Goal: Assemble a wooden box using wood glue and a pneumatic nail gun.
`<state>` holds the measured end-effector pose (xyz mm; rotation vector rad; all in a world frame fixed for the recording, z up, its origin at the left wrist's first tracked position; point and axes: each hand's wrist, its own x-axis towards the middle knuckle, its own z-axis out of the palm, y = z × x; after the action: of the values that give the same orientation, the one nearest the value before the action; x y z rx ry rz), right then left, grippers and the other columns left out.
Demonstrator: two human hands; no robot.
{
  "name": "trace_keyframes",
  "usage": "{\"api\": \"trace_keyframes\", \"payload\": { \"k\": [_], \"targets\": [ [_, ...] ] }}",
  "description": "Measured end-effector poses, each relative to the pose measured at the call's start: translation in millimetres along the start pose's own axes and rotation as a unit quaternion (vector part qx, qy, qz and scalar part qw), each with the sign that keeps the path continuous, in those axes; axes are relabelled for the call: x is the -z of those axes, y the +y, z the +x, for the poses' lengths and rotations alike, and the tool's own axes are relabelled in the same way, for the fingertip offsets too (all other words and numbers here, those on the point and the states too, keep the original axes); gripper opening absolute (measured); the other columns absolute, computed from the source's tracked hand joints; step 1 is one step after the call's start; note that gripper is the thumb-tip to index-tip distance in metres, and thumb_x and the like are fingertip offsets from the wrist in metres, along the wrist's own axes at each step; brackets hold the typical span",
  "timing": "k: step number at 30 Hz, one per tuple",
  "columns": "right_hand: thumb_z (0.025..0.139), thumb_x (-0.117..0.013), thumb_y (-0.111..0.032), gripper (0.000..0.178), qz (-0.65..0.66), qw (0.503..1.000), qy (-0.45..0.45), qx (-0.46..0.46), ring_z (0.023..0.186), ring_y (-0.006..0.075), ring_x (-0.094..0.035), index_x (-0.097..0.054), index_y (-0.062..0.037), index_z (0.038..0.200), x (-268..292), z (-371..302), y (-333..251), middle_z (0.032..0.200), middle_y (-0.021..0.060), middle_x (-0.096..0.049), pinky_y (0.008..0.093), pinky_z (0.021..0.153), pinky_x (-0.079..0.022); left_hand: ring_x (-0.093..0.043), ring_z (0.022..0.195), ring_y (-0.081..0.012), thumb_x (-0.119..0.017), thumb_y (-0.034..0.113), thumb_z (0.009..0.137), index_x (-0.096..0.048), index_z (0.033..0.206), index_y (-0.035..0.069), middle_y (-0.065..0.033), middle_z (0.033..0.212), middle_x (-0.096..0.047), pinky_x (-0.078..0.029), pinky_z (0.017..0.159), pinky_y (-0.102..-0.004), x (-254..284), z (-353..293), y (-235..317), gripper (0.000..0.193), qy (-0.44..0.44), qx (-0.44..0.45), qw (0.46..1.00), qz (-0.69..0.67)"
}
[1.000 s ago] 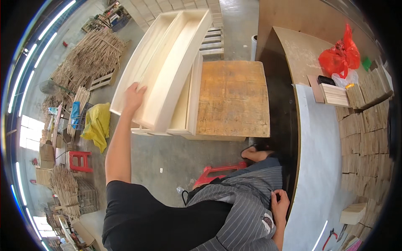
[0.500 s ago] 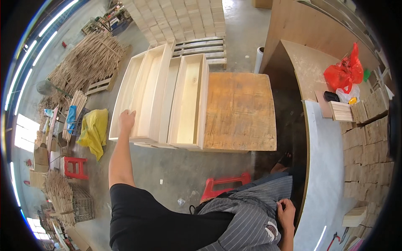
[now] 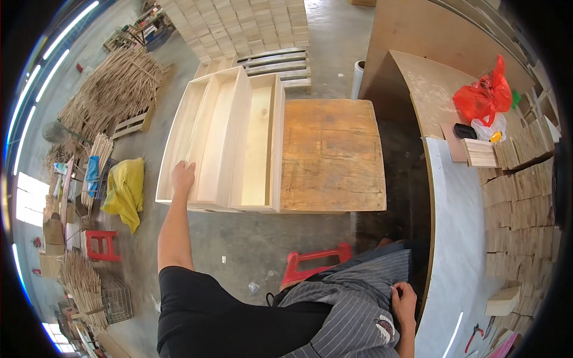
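Long, shallow boxes of pale bare wood lie side by side on a worn orange-brown wooden table (image 3: 334,155). My left hand (image 3: 183,176) is closed over the shared rim between the left box (image 3: 174,146) and the middle box (image 3: 206,140), near their close ends. The middle box's right wall leans against the right box (image 3: 255,146), which is open at the top with nothing inside. My right hand (image 3: 406,303) hangs at my side by the striped grey apron (image 3: 358,298), its fingers curled together. What they pinch, if anything, is hidden.
A red plastic stool (image 3: 316,262) stands right in front of me. To the right runs a workbench (image 3: 456,238) with stacked wood pieces and a red plastic bag (image 3: 486,95). Bundled sticks (image 3: 113,86) and a yellow sack (image 3: 126,191) are at the left; stacked wood (image 3: 256,27) is behind.
My left hand has drawn the left and middle boxes rightward, closing the gap to the right box. My right hand stays by the apron. The view has shifted slightly.
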<state>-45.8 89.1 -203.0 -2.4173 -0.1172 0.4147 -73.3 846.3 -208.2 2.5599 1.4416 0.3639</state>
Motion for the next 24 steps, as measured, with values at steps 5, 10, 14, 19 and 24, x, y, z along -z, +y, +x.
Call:
{"api": "trace_keyframes", "payload": {
  "k": [5,10,14,19,24],
  "targets": [
    [0.090,-0.071,-0.008,0.010,-0.005,1.000,0.011,-0.002,0.082,0.0354,-0.066,-0.066,0.0000,0.093,0,-4,4,0.088,0.0169,-0.065,0.0420,0.076,-0.052,-0.063,0.119,-0.0436,-0.071,0.036,0.091,-0.066,0.125,-0.005,-0.0291,0.123,-0.067,-0.050,0.101,-0.0479,-2,-4,10,0.054,-0.006,0.027,0.999,-0.018],
    [0.089,-0.071,-0.007,0.010,-0.014,1.000,0.017,-0.001,0.085,0.0362,-0.065,-0.066,-0.0003,0.093,-2,-6,2,0.090,0.0169,-0.065,0.0422,0.078,-0.051,-0.063,0.118,-0.0437,-0.071,0.036,0.091,-0.066,0.126,-0.004,-0.0288,0.123,-0.067,-0.050,0.101,-0.0483,1,-5,-3,0.053,0.002,0.028,1.000,-0.002],
    [0.088,-0.071,-0.007,0.009,-0.021,1.000,0.017,0.008,0.085,0.0365,-0.065,-0.066,-0.0006,0.093,-5,-7,-7,0.090,0.0169,-0.065,0.0421,0.078,-0.051,-0.063,0.119,-0.0431,-0.072,0.036,0.091,-0.066,0.125,-0.004,-0.0286,0.124,-0.067,-0.050,0.100,-0.0489,0,0,-27,0.053,-0.003,0.035,0.999,0.012],
    [0.088,-0.074,-0.011,0.012,-0.022,0.994,0.096,0.037,0.084,0.0343,-0.065,-0.066,-0.0021,0.091,3,-12,-2,0.088,0.0156,-0.065,0.0416,0.077,-0.051,-0.057,0.127,-0.0447,-0.066,0.040,0.094,-0.064,0.132,0.001,-0.0284,0.132,-0.063,-0.045,0.108,-0.0505,-33,28,-8,0.055,-0.017,-0.017,0.999,0.030],
    [0.090,-0.070,-0.021,0.018,0.033,0.984,0.143,0.104,0.098,0.0350,-0.062,-0.072,-0.0056,0.100,-10,36,-34,0.100,0.0146,-0.066,0.0449,0.088,-0.051,-0.050,0.137,-0.0338,-0.048,0.036,0.106,-0.043,0.157,0.019,-0.0165,0.148,-0.055,-0.033,0.120,-0.0510,3,102,-130,0.054,-0.033,-0.278,0.884,0.374]
  ]
}}
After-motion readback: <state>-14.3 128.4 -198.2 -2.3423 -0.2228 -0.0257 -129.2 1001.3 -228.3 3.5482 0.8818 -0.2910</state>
